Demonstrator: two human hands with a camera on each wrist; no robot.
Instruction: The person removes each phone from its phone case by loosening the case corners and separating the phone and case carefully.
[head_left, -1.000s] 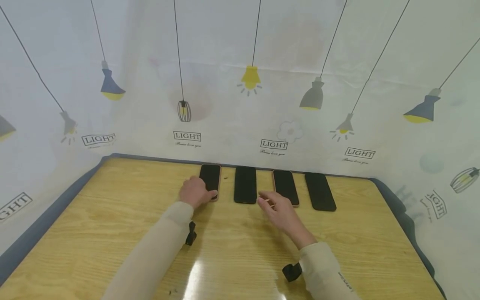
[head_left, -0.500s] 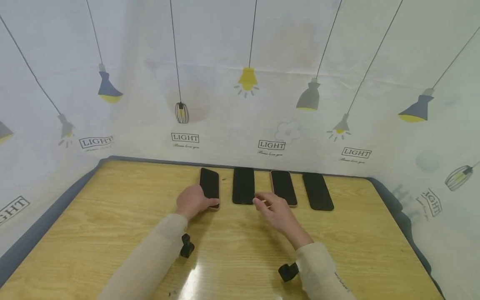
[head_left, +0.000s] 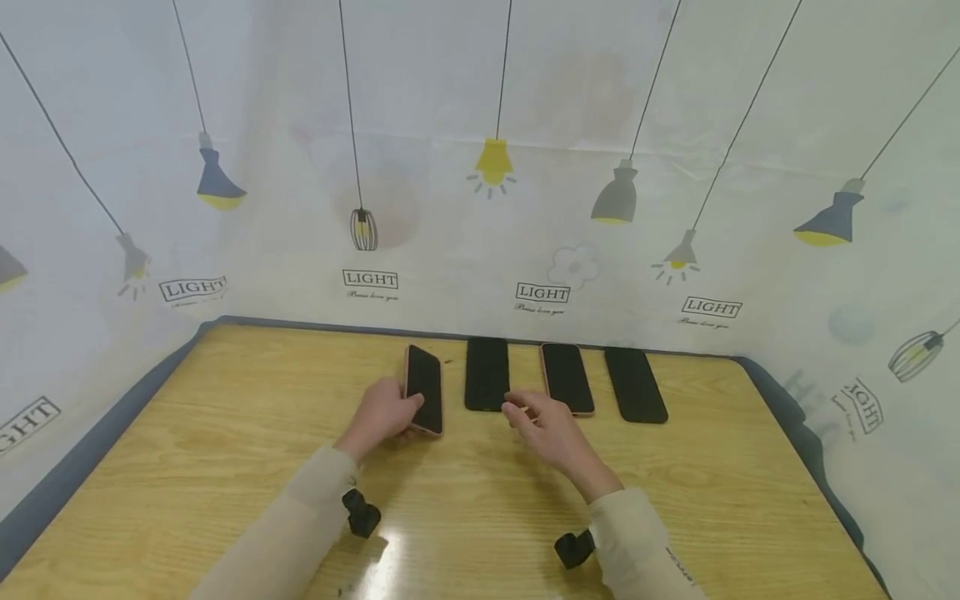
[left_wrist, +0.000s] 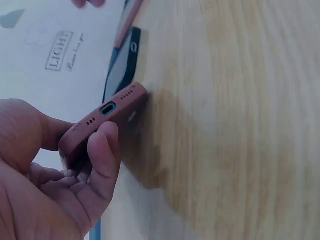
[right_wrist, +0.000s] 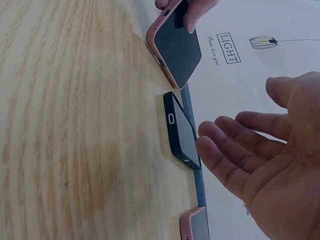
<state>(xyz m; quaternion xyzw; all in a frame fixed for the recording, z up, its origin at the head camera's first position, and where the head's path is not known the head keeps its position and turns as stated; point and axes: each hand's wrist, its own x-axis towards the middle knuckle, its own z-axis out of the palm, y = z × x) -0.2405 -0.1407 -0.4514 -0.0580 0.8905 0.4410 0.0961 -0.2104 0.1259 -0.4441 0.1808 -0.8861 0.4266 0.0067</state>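
Clock directions are centred on the pink-cased phone (head_left: 426, 387), with 12 o'clock toward the printed backdrop (head_left: 427, 108). The phone is held by the left hand (head_left: 381, 412) from 8 o'clock: the thumb is laid on the screen side and the fingers are curled under the back. The phone is tilted screen up, its 9 o'clock edge raised above its 3 o'clock edge; whether the table (head_left: 262, 392) is touched cannot be told.

A light, rigid slab is to be expected. The case looks smooth with a matt finish and should be gripped securely; the glass is judged slippery and breakable. The long case edges are best pinched, and pressure on the screen is best avoided. On the short end, a charging port (left_wrist: 108, 108) is flanked by small holes; the corners are rounded.

At 3 o'clock, in order outward, are laid a dark-cased phone (head_left: 487, 374), a second pink-cased phone (head_left: 567, 379) and a black phone (head_left: 636, 385), all flat. Between 3 and 4 o'clock, the right hand (head_left: 553, 429) is held relaxed, thumb spread and nothing gripped. The table is finished in pale, glossy wood grain; the backdrop is creased sheeting.
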